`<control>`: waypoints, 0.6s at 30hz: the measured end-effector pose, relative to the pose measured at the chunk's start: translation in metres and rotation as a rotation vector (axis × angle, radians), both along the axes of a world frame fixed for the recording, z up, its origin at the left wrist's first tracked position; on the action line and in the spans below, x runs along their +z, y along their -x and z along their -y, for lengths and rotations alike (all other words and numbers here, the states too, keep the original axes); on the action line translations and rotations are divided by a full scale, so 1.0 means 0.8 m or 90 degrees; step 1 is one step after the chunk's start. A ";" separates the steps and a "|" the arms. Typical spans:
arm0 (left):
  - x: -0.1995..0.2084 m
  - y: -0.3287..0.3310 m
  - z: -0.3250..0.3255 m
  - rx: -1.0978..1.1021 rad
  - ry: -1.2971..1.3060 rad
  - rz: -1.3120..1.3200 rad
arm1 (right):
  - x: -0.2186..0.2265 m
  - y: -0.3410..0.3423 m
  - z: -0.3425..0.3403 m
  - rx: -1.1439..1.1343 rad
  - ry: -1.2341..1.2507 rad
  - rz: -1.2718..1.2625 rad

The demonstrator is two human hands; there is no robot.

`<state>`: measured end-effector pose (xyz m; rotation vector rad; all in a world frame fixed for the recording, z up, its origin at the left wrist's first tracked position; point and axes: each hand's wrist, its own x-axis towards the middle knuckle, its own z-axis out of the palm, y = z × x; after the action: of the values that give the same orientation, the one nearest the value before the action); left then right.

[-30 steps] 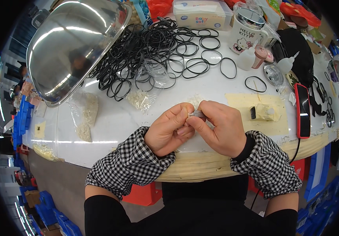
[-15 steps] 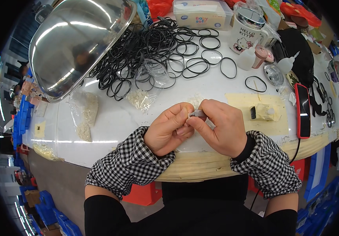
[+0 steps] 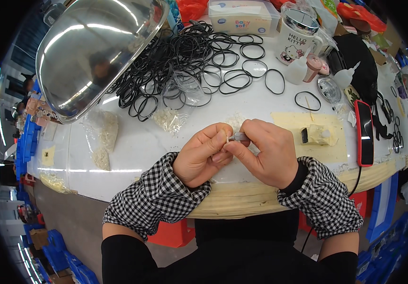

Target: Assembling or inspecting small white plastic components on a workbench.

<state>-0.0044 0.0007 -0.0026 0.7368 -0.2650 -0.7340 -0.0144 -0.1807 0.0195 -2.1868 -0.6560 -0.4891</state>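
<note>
Above the near edge of the table, my two hands meet with their fingertips almost touching. My left hand [image 3: 200, 158] is closed in a pinch on a tiny whitish piece [image 3: 227, 139], mostly covered by thumb and finger. Between the thumb and forefinger of my right hand [image 3: 272, 152] is a short grey metal tool [image 3: 240, 136]; its tip meets the whitish piece, and its exact kind is hidden by the fingers. Just beyond the hands lies a small heap of whitish bits [image 3: 235, 119]. A clear bag of similar pieces [image 3: 168, 120] rests farther left.
Black rubber rings [image 3: 175, 52] pile up at the back, beside a large shiny metal dome [image 3: 90, 52]. Another filled bag [image 3: 104, 137] lies left. A taped block [image 3: 317, 135], a red-cased phone [image 3: 364, 135] with a cable, squeeze bottles [image 3: 297, 71] and a lidded mug [image 3: 295, 38] stand right.
The metal tool in my right hand has turned slightly against the whitish piece. The shiny dome at the back left has shifted a little to the right. Both hands stay nearly in place.
</note>
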 end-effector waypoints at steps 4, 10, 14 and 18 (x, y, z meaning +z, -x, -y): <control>0.003 0.000 0.001 0.001 -0.006 -0.008 | -0.001 0.000 0.000 -0.004 -0.001 0.002; 0.001 -0.001 0.001 0.005 -0.014 0.004 | 0.000 0.000 0.002 0.005 0.014 -0.020; 0.009 0.000 0.003 0.015 -0.036 -0.022 | -0.002 -0.001 0.000 0.000 -0.006 -0.009; 0.010 0.000 0.003 0.017 -0.047 -0.034 | -0.002 -0.002 -0.001 -0.002 -0.006 -0.003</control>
<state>-0.0047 -0.0016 0.0058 0.7878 -0.1794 -0.7399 -0.0127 -0.1803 0.0178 -2.1801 -0.6466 -0.4880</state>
